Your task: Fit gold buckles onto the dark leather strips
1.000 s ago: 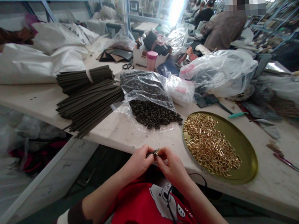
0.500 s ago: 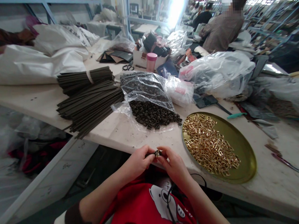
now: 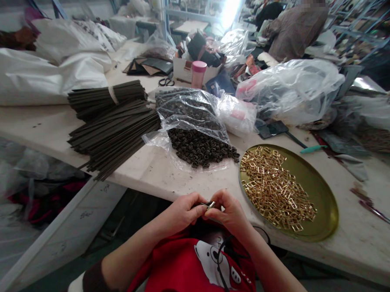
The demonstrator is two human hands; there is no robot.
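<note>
Two bare hands meet just in front of one white tabletop [image 3: 164,176]: the left hand [image 3: 184,210] pinches one small dark piece [image 3: 201,203], the right hand [image 3: 230,210] one small gold-coloured metal piece [image 3: 211,205], in the middle between them. Beyond lie two bundles of long dark-brown strips [image 3: 112,132], one clear plastic bag [image 3: 193,113] of small dark loops [image 3: 202,151], and one round brass-coloured tray [image 3: 327,213] of uncountable gold rectangular buckles [image 3: 279,189]. Half a second ago the metal piece stood more upright; now it slants rightward. Fingers hide most of the dark piece.
</note>
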